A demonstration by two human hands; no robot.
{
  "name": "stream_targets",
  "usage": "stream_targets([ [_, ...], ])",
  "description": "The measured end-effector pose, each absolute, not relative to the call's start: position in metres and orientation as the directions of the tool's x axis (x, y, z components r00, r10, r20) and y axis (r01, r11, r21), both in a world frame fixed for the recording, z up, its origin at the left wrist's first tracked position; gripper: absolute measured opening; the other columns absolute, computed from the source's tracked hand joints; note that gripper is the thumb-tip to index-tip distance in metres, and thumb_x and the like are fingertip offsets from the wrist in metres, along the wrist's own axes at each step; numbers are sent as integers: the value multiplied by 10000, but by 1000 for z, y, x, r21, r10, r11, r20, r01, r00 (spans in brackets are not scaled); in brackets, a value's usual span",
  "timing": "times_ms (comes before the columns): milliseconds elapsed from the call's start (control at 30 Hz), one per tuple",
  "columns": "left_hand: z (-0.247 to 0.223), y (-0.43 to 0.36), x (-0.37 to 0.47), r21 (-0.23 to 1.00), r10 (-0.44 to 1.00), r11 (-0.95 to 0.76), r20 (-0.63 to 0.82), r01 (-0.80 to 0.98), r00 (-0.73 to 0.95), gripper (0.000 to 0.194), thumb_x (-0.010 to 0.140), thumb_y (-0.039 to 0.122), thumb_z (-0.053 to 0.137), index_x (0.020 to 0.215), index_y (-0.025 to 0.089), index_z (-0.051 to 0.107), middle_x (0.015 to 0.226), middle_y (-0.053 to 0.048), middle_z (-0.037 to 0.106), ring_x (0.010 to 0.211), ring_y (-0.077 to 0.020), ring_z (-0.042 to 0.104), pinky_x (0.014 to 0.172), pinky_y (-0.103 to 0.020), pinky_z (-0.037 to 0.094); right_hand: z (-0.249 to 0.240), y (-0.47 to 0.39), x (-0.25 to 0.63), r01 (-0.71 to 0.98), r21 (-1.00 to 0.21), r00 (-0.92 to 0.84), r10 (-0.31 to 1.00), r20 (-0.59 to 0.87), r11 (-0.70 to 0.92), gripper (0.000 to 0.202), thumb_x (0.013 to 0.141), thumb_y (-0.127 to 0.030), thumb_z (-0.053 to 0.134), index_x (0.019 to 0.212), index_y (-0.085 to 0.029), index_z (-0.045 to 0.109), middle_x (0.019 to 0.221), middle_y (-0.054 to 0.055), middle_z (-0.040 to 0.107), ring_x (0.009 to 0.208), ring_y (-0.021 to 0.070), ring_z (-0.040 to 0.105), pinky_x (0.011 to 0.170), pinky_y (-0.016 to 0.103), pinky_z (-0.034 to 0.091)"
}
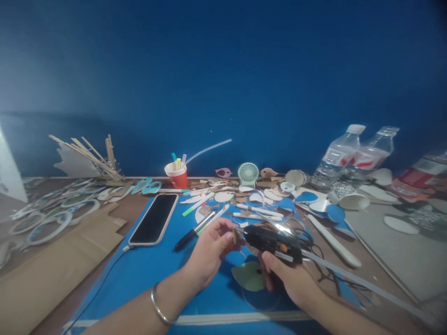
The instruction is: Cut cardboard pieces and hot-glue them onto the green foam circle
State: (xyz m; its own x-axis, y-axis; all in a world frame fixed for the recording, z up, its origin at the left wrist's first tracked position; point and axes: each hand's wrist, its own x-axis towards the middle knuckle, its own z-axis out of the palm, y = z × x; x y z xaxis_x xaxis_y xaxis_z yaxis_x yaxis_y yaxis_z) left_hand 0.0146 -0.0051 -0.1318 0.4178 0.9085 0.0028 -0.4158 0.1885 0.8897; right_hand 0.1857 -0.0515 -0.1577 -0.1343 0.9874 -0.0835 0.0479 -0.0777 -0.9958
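My left hand [210, 247] pinches a small brownish piece [236, 236], perhaps cardboard, largely hidden by the fingers. A black hot glue gun [270, 242] is gripped in my right hand [292, 280], its nozzle pointing left and close to that piece. From the gun's rear a long whitish glue stick [352, 273] runs out to the lower right. Below the gun, a pale green bird-shaped cutout [248, 275] is on the blue mat [206, 298] or just above it; I cannot tell which.
A phone [155, 219] on a cable lies left of my hands, near a black marker [191, 236]. Scissors [295, 232] and several pens and cutouts spread behind. Farther back stand a red paper cup [176, 177], a small fan [248, 174] and plastic bottles [340, 151]. Brown cardboard [70, 253] lies left.
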Motion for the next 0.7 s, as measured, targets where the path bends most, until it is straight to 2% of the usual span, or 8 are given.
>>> stream_targets([
  [200,-131,-6,14,888,912,190,-2,-418,410,121,766,196,597,839,161,506,734,-18,599,699,-132,579,636,-226,436,-156,-52,185,3,-995,-119,988,-95,-95,435,745,-562,497,529,-190,439,395,-36,486,372,110,469,435,248,365],
  [467,-132,-5,14,904,926,161,0,-397,377,128,767,208,597,842,165,502,737,-21,588,711,-135,568,617,-222,441,-149,-51,184,41,-996,-101,991,-87,-83,447,745,-579,483,515,-199,430,377,-35,478,375,113,464,446,254,375],
  [700,-130,-3,15,889,944,140,13,-436,331,101,762,179,600,818,163,517,796,-14,585,713,-103,541,669,-225,453,-152,-52,185,73,-992,-104,989,-109,-102,441,752,-569,483,526,-191,455,384,-36,476,382,113,466,445,251,362],
])
